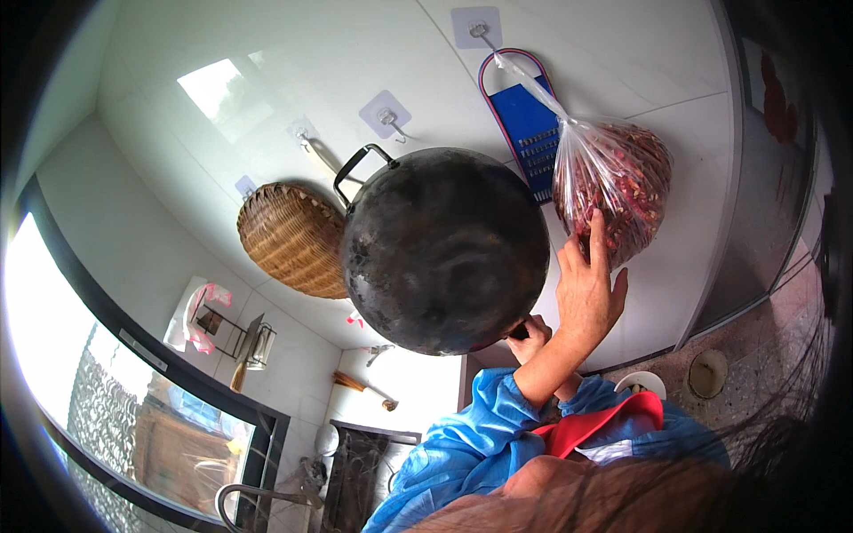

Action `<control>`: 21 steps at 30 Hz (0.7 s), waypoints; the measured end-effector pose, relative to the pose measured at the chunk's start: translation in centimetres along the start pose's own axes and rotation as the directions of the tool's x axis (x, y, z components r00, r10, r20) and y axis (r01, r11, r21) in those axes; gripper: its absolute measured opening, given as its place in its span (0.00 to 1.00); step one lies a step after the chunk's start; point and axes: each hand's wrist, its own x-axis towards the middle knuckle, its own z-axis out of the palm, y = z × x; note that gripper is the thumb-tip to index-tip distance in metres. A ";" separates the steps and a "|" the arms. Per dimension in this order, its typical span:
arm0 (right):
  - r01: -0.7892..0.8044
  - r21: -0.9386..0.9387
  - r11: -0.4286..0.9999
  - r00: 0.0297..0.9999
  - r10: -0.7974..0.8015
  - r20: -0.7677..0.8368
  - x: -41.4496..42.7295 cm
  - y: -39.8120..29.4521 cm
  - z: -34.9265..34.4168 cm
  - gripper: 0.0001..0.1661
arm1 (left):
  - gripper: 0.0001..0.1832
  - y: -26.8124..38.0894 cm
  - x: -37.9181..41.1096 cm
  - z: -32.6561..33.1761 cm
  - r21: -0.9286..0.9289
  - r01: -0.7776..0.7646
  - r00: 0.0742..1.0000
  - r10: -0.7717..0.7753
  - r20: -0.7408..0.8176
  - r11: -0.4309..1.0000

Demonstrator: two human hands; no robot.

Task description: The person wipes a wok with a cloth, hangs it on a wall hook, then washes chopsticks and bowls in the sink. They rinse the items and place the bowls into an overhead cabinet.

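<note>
A large blackened wok (446, 250) is in front of the wall, its dark underside facing me. My right hand (530, 336) grips its lower handle, largely hidden by the rim. Across that arm reaches my left hand (590, 286), fingers apart, in front of a clear plastic bag of dried red chillies (620, 193); whether the fingertips touch it, I cannot tell. The bag hangs by its twisted neck from a wall hook (478, 28), partly over a blue grater (523, 126). The wok's other handle (360, 163) points up and left.
A woven basket (290, 240) hangs beside the wok, near an adhesive hook (386, 116). Farther off are a knife rack (230, 333), a brush (363, 390), a window (166, 426) and a tap (266, 493). A bucket (708, 374) stands on the floor.
</note>
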 end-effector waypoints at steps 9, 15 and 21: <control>-0.039 -0.043 0.998 0.998 0.037 -0.057 -0.1 1.1 -0.1 0.17 | 0.49 0.4 0.0 -0.1 -0.053 0.013 0.999 -0.011 0.034 0.999; -0.055 -0.022 0.998 0.991 0.052 -0.122 -0.4 2.9 1.1 0.18 | 0.48 0.5 0.0 -0.3 -0.064 -0.016 0.999 0.019 0.048 0.998; -0.065 -0.021 0.998 0.988 0.061 -0.145 -0.6 3.7 1.4 0.18 | 0.48 0.4 -0.1 -0.2 -0.065 -0.010 0.998 0.014 0.056 0.998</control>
